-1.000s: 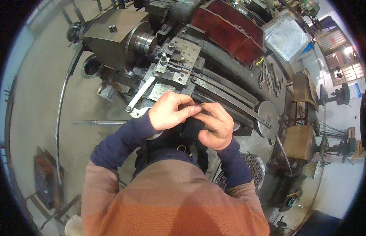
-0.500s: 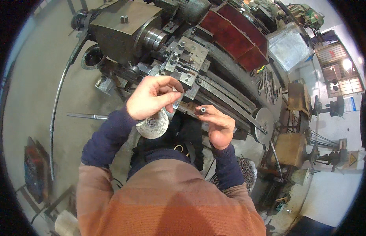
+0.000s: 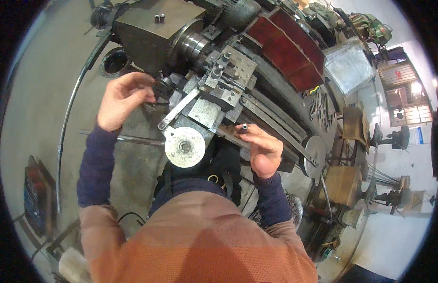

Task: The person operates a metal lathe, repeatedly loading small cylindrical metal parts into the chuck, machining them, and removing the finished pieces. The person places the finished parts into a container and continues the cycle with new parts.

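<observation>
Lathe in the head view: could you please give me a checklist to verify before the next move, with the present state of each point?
1. Small metal tube held in the right hand: ok, gripped at the fingertips.
2. Left hand free of parts: ok, thumb and fingers are apart with nothing visible between them.
3. Left fingers clear of the dark knob: cannot tell, they are close in this view.
4. Two small metal cylinders upright on the headstock: ok.
5. Round chuck stopped: cannot tell from a still picture.

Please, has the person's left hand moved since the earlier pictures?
Yes. Judged against the lathe's headstock, the left hand has moved left and somewhat upward in the picture.
</observation>
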`<state>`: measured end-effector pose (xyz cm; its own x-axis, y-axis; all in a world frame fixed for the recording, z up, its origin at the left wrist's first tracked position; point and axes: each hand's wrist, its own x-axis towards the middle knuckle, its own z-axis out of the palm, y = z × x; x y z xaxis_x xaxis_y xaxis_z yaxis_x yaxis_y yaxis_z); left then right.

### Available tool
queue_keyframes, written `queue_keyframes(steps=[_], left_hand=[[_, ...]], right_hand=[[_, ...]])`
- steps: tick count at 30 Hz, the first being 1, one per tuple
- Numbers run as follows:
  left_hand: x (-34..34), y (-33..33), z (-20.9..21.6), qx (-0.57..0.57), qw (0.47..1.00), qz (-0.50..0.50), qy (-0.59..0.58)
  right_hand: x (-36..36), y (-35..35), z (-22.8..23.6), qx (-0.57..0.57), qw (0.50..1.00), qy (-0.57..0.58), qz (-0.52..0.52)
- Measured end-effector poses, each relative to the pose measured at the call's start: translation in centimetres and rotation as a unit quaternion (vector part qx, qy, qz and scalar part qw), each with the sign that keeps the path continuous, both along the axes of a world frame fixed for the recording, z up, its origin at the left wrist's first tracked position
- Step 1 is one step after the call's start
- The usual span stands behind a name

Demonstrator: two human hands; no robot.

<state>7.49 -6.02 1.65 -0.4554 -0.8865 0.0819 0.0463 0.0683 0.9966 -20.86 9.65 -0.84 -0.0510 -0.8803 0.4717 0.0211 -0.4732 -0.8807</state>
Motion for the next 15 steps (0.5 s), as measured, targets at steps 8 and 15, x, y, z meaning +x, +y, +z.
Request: queue_keyframes(steps=[8,15], left_hand=[[17.1,-3.7,-1.1,-0.37,0.741,0.223,-0.514],[28.5,-1.0,-8.1,-0.204,0.801,0.215,-0.52]], right_hand=[[-3.7,-10.6,6.5,-0.021,0.944,0.331,0.001],[-0.8,-22.7,4.8,0.147,0.799,0.584,0.004]])
